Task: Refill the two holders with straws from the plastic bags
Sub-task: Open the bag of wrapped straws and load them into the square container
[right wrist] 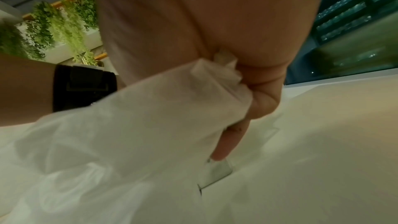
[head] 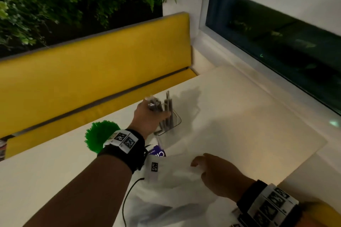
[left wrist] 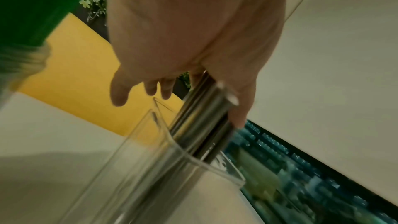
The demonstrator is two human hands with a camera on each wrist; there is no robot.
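Item 1, nearest: a white plastic bag (head: 166,186) is spread on the pale counter (head: 249,131). One fold of it is pinched in the curled fingers of the right hand (head: 219,175), as seen in the right wrist view (right wrist: 217,84).

Item 2: a purple-printed packet (head: 159,151) is partly covered by the bag's far edge, under the left wrist.

Item 3: a green tufted object (head: 100,134) is placed on the counter just left of the left wrist.

Item 4: a clear holder (head: 171,123) is stood beyond the bag, well ahead of the right hand. Grey straws (head: 168,110) are stood upright in it.

Item 5: the left hand (head: 149,118) is closed around a bundle of grey straws, gripped at their upper ends, with the lower ends inside the holder's mouth (left wrist: 183,152).

Item 6, farthest: a yellow bench seat (head: 96,72) is set behind the counter, under hanging greenery (head: 64,2).
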